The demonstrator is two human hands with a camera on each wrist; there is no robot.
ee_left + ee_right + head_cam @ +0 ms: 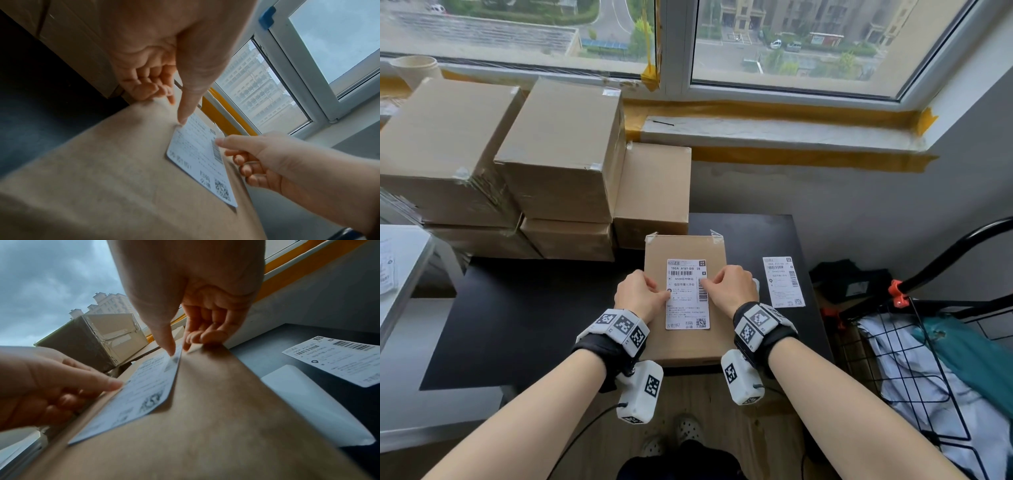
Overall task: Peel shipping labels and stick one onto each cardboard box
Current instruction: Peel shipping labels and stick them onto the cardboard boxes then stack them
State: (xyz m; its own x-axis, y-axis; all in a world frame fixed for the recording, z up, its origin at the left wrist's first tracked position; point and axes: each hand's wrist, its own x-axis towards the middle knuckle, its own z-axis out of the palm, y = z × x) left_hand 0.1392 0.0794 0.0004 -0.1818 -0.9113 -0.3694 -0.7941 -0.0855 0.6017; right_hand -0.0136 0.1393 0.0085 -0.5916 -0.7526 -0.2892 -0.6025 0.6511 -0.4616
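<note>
Cardboard box [688, 346] (label [687, 308] on top) under both thumbs.

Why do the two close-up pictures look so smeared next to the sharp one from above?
Head view: crisp, label print readable, window frame bowed by the wide lens. Left wrist view: box soft and dim, window bright. Right wrist view: near cardboard blurred, the spare label on the table sharper.
</note>
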